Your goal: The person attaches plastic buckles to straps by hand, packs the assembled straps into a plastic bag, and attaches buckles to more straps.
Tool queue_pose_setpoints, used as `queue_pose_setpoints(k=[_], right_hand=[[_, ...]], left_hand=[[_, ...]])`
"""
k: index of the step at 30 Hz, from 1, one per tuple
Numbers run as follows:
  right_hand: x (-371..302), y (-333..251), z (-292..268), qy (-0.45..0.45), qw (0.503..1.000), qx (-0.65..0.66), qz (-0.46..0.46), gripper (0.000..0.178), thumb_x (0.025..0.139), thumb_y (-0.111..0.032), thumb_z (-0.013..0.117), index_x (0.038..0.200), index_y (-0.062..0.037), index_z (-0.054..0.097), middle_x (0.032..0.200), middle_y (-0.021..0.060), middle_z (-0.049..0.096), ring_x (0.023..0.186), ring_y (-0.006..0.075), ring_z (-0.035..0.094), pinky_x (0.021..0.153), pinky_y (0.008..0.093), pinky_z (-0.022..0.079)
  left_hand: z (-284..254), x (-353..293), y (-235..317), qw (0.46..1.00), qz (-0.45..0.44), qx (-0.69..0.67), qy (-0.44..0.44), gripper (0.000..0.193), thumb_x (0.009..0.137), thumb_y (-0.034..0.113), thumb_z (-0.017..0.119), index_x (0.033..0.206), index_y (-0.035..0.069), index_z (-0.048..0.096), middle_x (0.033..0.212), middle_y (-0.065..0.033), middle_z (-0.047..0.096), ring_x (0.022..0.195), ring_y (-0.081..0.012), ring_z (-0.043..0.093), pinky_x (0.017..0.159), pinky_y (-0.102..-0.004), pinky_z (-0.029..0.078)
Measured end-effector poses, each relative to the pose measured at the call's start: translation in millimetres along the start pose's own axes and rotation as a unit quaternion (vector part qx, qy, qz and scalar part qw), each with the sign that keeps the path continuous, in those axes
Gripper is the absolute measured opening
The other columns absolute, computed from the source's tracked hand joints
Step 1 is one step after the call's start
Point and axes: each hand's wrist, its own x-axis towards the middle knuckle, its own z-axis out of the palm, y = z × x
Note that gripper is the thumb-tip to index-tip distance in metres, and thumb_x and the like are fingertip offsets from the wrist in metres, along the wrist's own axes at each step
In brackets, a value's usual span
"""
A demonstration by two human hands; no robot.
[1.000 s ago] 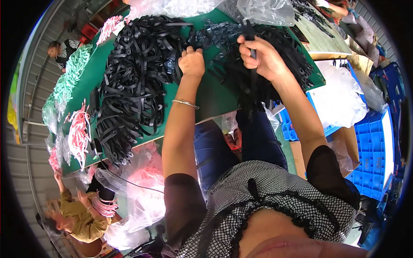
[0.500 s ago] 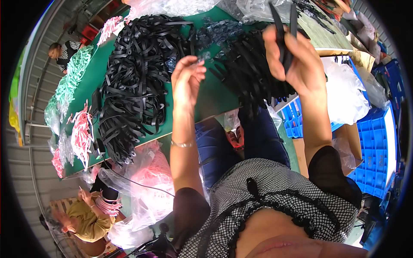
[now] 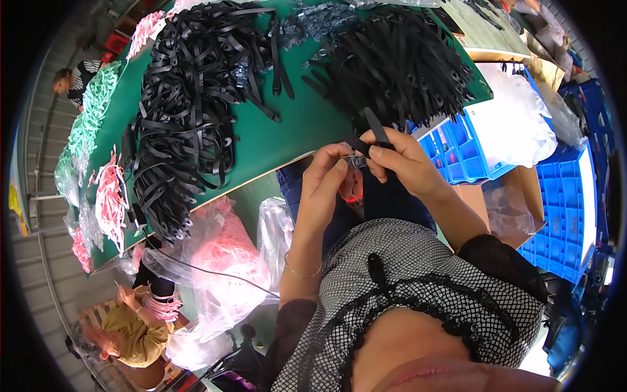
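Observation:
Close in front of my body, just off the table's near edge, my two hands meet. My left hand (image 3: pixel 324 175) pinches a small clear plastic piece (image 3: pixel 356 161); its exact kind is too small to make out. Folded in the fingers of my right hand (image 3: pixel 406 162) is a black strap (image 3: pixel 377 129), one flat end sticking up. The strap touches or nearly touches the clear piece. Beyond my hands lies a spread row of black straps (image 3: pixel 405 65). To the left is a large tangled heap of black straps (image 3: pixel 189 98).
Small clear pieces (image 3: pixel 313 26) lie on the green table (image 3: pixel 287 130) at the back. Pink cords (image 3: pixel 111 202) and green cords (image 3: pixel 98 111) line its left side. Blue crates (image 3: pixel 555 215) stand at right; a bag of pink material (image 3: pixel 225 261) sits below left. Another person (image 3: pixel 137 333) works lower left.
Both hands have come down and together from over the table. My right hand brought the black strap along, and my left hand the small clear piece.

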Motion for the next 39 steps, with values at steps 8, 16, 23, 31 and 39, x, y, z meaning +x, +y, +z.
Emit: queue_pose_setpoints(k=[8,16,23,31,39], right_hand=[[-8,7,-5,-0.019,0.995,0.038,0.092,0.014,0.089,-0.012,0.046,0.091,0.0001,0.054,0.061,-0.0025,0.044,0.054,0.0037,0.040,0.048,0.0196,0.033],[-7,8,0,-0.032,0.991,0.002,0.127,0.015,0.089,-0.014,0.049,0.084,-0.0009,0.054,0.058,-0.0050,0.042,0.051,0.0018,0.038,0.047,0.0184,0.031],[-4,5,4,-0.038,0.996,0.005,0.081,0.016,0.089,-0.016,0.049,0.087,-0.0007,0.054,0.056,-0.0041,0.043,0.049,0.0019,0.038,0.045,0.0184,0.030],[-2,21,4,0.011,0.932,-0.320,-0.170,0.013,0.080,-0.007,0.060,0.087,0.0027,0.053,0.091,0.0048,0.050,0.077,0.0117,0.051,0.068,0.0223,0.041],[2,32,1,-0.091,0.988,0.124,-0.018,0.010,0.086,-0.010,0.053,0.089,-0.0004,0.053,0.088,0.0017,0.048,0.068,0.0056,0.048,0.059,0.0198,0.039]], left_hand=[[8,-10,-13,0.984,-0.032,-0.177,0.003,0.024,0.090,0.027,0.050,0.091,0.003,0.051,0.061,0.0033,0.038,0.045,-0.0036,0.027,0.041,-0.0185,0.022],[5,-12,-15,0.957,-0.042,-0.287,-0.026,0.028,0.092,0.031,0.046,0.096,0.003,0.047,0.059,0.0014,0.035,0.044,-0.0052,0.028,0.042,-0.0195,0.023],[5,-13,-19,0.976,-0.049,-0.213,-0.003,0.027,0.092,0.029,0.046,0.093,0.001,0.049,0.059,0.0016,0.038,0.045,-0.0047,0.030,0.042,-0.0191,0.024],[6,-15,-11,0.989,0.042,0.086,0.115,0.014,0.089,0.016,0.052,0.084,0.003,0.054,0.063,0.0029,0.046,0.051,-0.0033,0.039,0.043,-0.0158,0.027],[-12,-21,-1,0.970,0.073,0.222,0.066,0.008,0.085,0.006,0.055,0.088,-0.002,0.055,0.075,-0.0025,0.058,0.067,-0.0071,0.055,0.059,-0.0207,0.045]])
